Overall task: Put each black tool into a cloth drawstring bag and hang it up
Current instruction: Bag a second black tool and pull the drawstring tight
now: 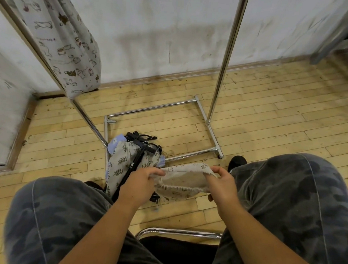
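Note:
I hold a beige cloth drawstring bag (183, 179) between my knees, its mouth stretched wide open. My left hand (139, 183) pinches the left edge of the mouth and my right hand (222, 181) pinches the right edge. On the floor just beyond lies a pile of cloth bags with a leaf print (122, 162) and blue lining. Black tools (141, 138) lie on and behind that pile, and one long black handle (134, 166) runs down toward my left hand. A printed bag (68, 34) hangs from the rack at upper left.
A chrome garment rack (221, 73) stands on the wooden floor ahead, its base frame (154, 109) around the pile. My knees in camouflage trousers flank the bag. The chrome chair edge (179, 232) shows below. A white wall lies beyond, and grey furniture (347, 31) stands at top right.

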Action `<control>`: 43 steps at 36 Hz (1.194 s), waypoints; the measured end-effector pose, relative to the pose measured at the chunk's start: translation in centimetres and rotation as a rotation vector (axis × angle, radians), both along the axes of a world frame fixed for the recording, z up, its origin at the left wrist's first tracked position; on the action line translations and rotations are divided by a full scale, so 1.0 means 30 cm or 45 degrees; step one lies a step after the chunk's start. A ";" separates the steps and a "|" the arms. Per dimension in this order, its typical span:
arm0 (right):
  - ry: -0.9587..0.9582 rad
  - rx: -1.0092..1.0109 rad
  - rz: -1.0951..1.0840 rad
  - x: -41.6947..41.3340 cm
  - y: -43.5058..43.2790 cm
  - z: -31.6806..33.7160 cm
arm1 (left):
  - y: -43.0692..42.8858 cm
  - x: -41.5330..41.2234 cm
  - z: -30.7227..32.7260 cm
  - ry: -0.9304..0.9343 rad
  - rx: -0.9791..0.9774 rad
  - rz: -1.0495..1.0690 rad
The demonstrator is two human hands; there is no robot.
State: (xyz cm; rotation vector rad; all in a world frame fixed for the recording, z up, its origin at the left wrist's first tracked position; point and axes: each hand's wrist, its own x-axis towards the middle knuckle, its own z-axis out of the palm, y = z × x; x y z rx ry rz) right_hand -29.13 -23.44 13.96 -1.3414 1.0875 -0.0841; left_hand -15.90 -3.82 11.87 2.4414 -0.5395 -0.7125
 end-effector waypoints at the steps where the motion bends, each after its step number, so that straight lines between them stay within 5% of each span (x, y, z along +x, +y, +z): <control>1: 0.012 0.002 0.000 0.000 0.001 -0.003 | -0.003 -0.004 0.008 -0.018 0.038 -0.054; 7: 0.058 0.018 -0.019 0.000 0.006 -0.002 | -0.013 -0.026 0.008 -0.136 0.196 -0.205; 17: -0.026 -0.238 0.017 0.027 0.018 0.028 | -0.011 -0.016 0.041 -0.087 0.368 0.159; 21: -0.007 -0.279 0.047 0.038 0.022 0.022 | -0.022 -0.010 0.036 -0.161 0.402 0.113; 32: 0.052 -0.141 -0.169 0.138 -0.047 -0.008 | -0.052 0.033 0.005 -0.235 0.445 -0.127; 43: 0.312 0.132 0.028 0.217 -0.119 -0.211 | -0.099 0.121 -0.114 -0.034 0.224 -0.170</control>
